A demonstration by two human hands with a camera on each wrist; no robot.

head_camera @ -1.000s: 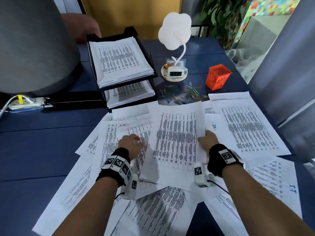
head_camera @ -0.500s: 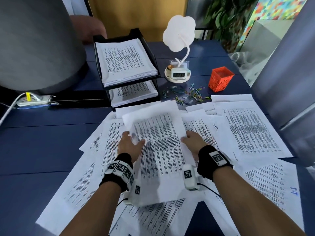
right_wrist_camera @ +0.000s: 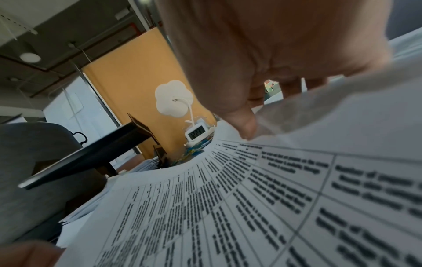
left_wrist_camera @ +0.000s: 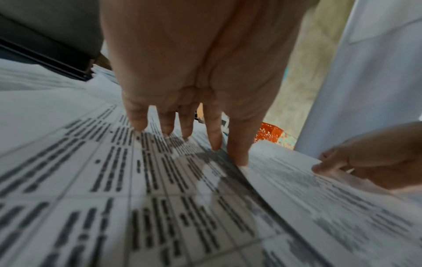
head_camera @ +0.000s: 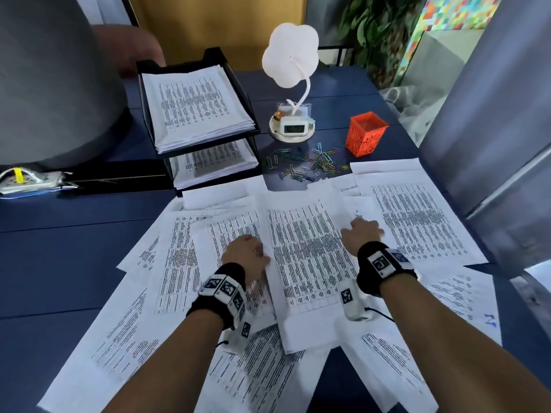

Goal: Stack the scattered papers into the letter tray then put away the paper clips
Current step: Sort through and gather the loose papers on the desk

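Note:
Printed sheets [head_camera: 190, 263] lie scattered over the blue desk [head_camera: 59, 263]. One sheet [head_camera: 307, 263] lies between my hands. My right hand [head_camera: 362, 234] pinches its right edge, thumb [right_wrist_camera: 246, 126] on top and the fingers hidden under the curled paper. My left hand [head_camera: 247, 251] is at the sheet's left edge, its straight fingers [left_wrist_camera: 166, 124] tip-down on the paper beneath. The black two-tier letter tray [head_camera: 213, 55] stands at the back left with a paper stack on each tier. Coloured paper clips [head_camera: 310, 165] lie loose behind the sheets.
An orange mesh cup [head_camera: 365, 134] stands right of the clips, and a white flower lamp with a clock [head_camera: 293, 128] behind them. A power strip [head_camera: 26, 181] lies far left. Another person's arm [head_camera: 131, 46] is behind the tray. A grey partition [head_camera: 492, 129] borders the right.
The sheet between my hands swung left and lifted half a second ago; now it is squared again and lies further right. Both hands stayed at its edges.

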